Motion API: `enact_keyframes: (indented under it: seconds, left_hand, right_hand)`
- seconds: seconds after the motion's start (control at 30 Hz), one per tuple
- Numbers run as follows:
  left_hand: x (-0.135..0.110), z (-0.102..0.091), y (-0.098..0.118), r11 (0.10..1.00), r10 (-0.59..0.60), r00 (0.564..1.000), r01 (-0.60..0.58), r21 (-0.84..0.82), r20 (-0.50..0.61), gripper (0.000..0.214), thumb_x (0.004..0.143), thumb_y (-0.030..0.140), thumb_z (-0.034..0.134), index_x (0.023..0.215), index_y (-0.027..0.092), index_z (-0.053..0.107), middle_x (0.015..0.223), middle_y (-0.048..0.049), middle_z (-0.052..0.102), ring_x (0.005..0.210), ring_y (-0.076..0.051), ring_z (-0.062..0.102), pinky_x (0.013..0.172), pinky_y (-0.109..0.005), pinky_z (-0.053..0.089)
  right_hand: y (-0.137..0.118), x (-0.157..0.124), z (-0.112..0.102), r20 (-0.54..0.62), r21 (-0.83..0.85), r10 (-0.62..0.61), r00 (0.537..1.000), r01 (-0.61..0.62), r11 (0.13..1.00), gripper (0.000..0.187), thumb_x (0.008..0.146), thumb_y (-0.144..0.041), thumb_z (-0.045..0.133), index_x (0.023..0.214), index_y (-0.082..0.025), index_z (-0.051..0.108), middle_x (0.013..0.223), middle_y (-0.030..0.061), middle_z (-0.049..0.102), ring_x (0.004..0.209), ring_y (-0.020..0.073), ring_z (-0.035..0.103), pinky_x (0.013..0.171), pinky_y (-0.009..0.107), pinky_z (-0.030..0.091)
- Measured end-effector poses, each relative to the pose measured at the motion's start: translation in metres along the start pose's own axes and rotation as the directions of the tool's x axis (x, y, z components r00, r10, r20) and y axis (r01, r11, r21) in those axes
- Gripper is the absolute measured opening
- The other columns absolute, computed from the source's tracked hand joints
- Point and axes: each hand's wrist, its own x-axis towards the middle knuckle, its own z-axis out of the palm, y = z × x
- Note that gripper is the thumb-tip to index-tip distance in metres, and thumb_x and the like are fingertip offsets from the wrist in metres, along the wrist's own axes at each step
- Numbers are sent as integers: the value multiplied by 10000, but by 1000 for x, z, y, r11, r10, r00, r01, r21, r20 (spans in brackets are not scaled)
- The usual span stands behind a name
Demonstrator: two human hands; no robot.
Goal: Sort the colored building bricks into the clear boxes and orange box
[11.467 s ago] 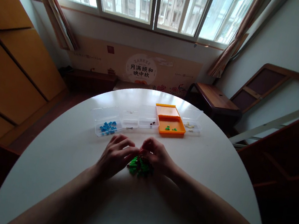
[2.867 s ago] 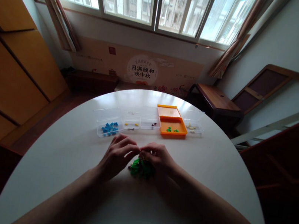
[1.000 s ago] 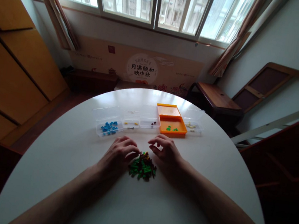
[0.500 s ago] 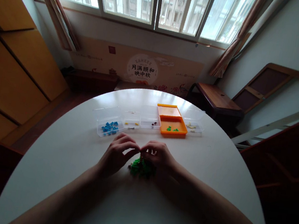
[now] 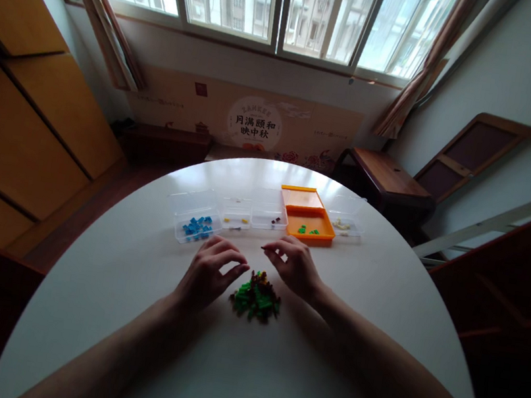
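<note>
A pile of small toy bricks [image 5: 253, 298], green, dark brown and a little yellow, lies on the white table. My left hand [image 5: 208, 273] is just left of the pile's top, thumb and forefinger brought together in a pinch; what they hold, if anything, is too small to make out. Beyond the pile on the right, my right hand [image 5: 292, 266] pinches a small dark brick [image 5: 263, 248] between its fingertips. The two hands are apart. An orange box [image 5: 309, 237] with its lid open stands past my right hand, with several green bricks inside.
Clear open boxes stand in a row: one with blue bricks [image 5: 197, 227], one with yellow pieces [image 5: 236, 220], one with dark pieces [image 5: 276, 220] and one with cream pieces [image 5: 341, 224]. The round table's far edge [image 5: 266, 161] lies behind them.
My right hand has moved away from my left, up and to the right, with the small dark brick in its fingertips. The pile between the hands shows more fully. My left hand stays nearly still.
</note>
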Motion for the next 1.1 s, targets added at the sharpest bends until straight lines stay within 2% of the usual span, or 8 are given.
enact_keyframes:
  seconds: [0.1, 0.23, 0.33, 0.47, 0.63, 0.8, 0.97, 1.1]
  left_hand:
    - [0, -2, 1, 1000, -1, 1000, 1, 6, 22, 136, 863, 293, 629, 775, 195, 664, 776, -30, 646, 773, -166, 552, 754, -327, 472]
    - [-1, -3, 0, 1000, 16, 1000, -16, -3, 10, 132, 860, 280, 636, 764, 193, 660, 769, -26, 643, 768, -161, 551, 756, -324, 467]
    - [-1, -4, -1, 1000, 18, 1000, -18, -3, 8, 123, 857, 271, 640, 762, 195, 661, 765, -22, 641, 767, -160, 550, 754, -321, 464]
    - [0, -4, -1, 1000, 14, 1000, -14, -5, 14, 132, 862, 271, 631, 759, 195, 662, 764, -23, 638, 770, -160, 546, 758, -322, 463]
    - [-1, -3, 1, 999, -2, 998, 5, -48, 66, 82, 850, 192, 612, 788, 191, 665, 785, -26, 644, 787, -163, 543, 783, -327, 453]
    - [-3, -1, 0, 998, -34, 971, 44, -38, 237, 224, 793, 66, 554, 912, 209, 680, 913, -36, 661, 918, -194, 541, 859, -361, 432]
    - [-3, 3, -2, 996, -39, 935, 8, 88, 352, 247, 852, 141, 574, 1028, 275, 685, 1025, -40, 654, 989, -224, 522, 880, -400, 402]
    - [-2, 4, -2, 995, -17, 934, -20, 100, 356, 160, 866, 169, 589, 934, 266, 697, 1020, -35, 656, 983, -221, 523, 883, -403, 390]
  right_hand:
    - [10, 13, -3, -65, 16, 119, 991, -118, 993, 114, 820, -230, 638, 844, -190, 742, 749, 44, 693, 627, 144, 578, 627, 273, 467]
    - [26, 36, -6, -126, 49, 266, 956, -262, 964, 161, 794, -293, 646, 821, -172, 749, 698, 39, 704, 567, 138, 569, 577, 265, 461]
    - [35, 54, -6, -172, 45, 304, 937, -301, 953, 179, 790, -301, 639, 826, -170, 755, 723, 47, 720, 596, 147, 588, 622, 280, 481]
    - [41, 65, -5, -178, 129, 349, 920, -330, 935, 190, 796, -276, 628, 883, -162, 754, 782, 65, 739, 614, 146, 601, 662, 290, 505]
    - [39, 48, -7, -133, 166, 275, 952, -252, 953, 194, 801, -290, 626, 880, -162, 747, 775, 59, 729, 577, 127, 568, 576, 253, 478]
    - [28, 26, -12, -81, 156, 186, 979, -172, 973, 175, 822, -266, 616, 890, -160, 737, 802, 59, 712, 593, 117, 546, 568, 243, 458]
    - [19, 14, -14, -49, 115, 92, 995, -86, 990, 123, 825, -200, 614, 864, -172, 728, 739, 35, 669, 592, 108, 522, 580, 235, 451]
    - [16, 8, -13, -27, 121, 62, 998, -58, 991, 116, 835, -182, 610, 867, -174, 721, 736, 22, 655, 593, 100, 527, 579, 224, 447]
